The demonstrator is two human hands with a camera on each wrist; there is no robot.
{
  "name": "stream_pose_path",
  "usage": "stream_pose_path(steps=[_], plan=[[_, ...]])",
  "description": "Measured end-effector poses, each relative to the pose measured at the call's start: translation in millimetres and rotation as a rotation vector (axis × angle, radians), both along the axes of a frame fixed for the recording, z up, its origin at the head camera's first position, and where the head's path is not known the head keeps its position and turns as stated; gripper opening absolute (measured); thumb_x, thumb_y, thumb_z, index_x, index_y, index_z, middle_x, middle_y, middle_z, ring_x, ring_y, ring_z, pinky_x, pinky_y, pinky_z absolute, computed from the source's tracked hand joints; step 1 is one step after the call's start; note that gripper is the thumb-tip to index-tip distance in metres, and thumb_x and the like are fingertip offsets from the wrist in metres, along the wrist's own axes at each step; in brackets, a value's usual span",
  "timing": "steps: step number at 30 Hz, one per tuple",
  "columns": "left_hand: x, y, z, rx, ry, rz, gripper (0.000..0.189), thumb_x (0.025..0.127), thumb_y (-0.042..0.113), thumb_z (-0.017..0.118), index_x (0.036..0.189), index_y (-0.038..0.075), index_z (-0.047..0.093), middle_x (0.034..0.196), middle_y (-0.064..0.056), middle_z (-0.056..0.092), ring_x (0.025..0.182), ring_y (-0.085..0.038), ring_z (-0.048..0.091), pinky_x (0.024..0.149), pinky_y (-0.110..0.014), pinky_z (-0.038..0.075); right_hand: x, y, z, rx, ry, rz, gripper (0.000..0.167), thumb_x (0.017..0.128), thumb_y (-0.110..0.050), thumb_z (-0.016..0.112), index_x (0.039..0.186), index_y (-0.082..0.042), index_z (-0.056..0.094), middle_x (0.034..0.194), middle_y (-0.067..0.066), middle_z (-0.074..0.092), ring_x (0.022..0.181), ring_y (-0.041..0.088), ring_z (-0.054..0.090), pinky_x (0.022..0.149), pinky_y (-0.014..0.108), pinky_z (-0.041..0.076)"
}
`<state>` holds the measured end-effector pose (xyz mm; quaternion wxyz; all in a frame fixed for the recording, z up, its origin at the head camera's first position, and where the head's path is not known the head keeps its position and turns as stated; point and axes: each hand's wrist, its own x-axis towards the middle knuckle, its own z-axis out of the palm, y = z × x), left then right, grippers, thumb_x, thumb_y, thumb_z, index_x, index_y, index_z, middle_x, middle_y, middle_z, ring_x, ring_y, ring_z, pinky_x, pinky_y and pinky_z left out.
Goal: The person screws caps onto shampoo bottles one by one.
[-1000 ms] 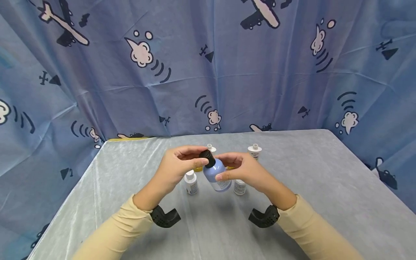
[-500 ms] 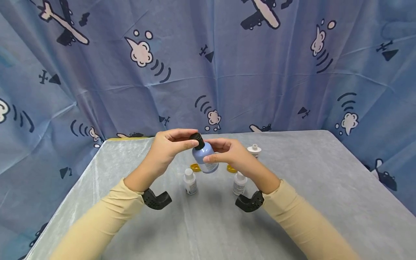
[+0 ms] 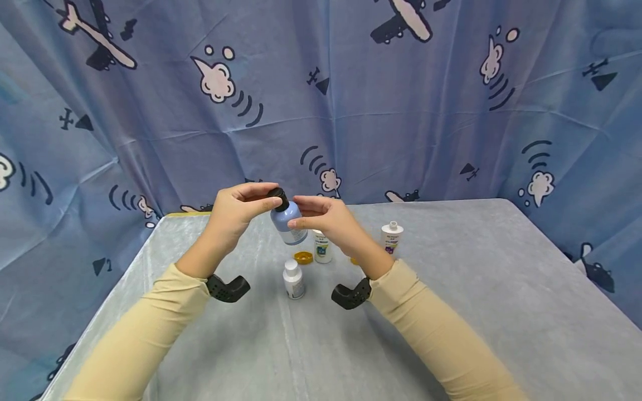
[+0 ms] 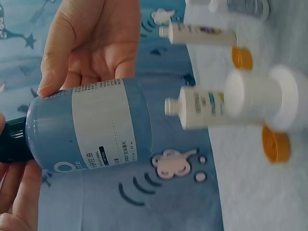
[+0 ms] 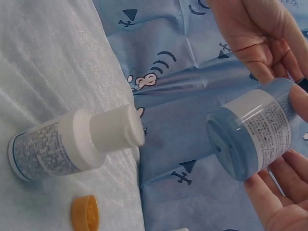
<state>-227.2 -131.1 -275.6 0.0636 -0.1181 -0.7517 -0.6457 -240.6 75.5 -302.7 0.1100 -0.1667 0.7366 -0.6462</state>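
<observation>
A blue bottle (image 3: 282, 221) with a black cap (image 3: 278, 197) is held up tilted above the table, its cap toward the upper left. My left hand (image 3: 232, 214) pinches the cap between thumb and fingers. On the bottle's body, my right hand (image 3: 328, 221) grips with the thumb on the near side and fingers behind. The bottle's pale printed label (image 4: 101, 125) shows in the left wrist view, and its base (image 5: 231, 144) faces the camera in the right wrist view.
A white capped bottle (image 3: 293, 281) stands on the grey-covered table (image 3: 271, 340). Behind it are two open white bottles, one (image 3: 322, 249) partly covered by my right hand, the other (image 3: 391, 236) further right. Yellow caps (image 3: 303, 257) lie near them. A patterned curtain (image 3: 281, 111) hangs behind.
Both hands have carried the blue bottle leftward and up in the head view. My right forearm has come across, hiding the right-hand capped white bottle. The grips look the same.
</observation>
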Motion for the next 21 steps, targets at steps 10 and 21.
stream_pose_path(steps=[10,21], plan=[[-9.9,-15.1,-7.2,-0.078,-0.044,0.060,0.046,0.086,0.017,0.079,0.126,-0.002,0.066,0.090,0.022,0.070,0.098,-0.003,0.066,0.091,-0.019,0.052,-8.6,-21.5,-13.8,-0.020,-0.043,-0.065,0.055,0.085,-0.010,0.078,0.137,-0.008,0.060,0.136,0.009,0.064,0.127,0.024,0.061,0.109,0.038,0.048],[-16.6,-23.7,-26.7,-0.131,-0.091,0.130,0.046,0.085,0.024,0.080,0.125,0.004,0.068,0.102,0.011,0.072,0.106,-0.007,0.062,0.103,-0.033,0.049,-6.4,-26.4,-19.6,0.016,-0.064,-0.111,0.050,0.085,-0.013,0.079,0.132,-0.007,0.063,0.127,0.010,0.069,0.124,0.023,0.063,0.110,0.041,0.047]])
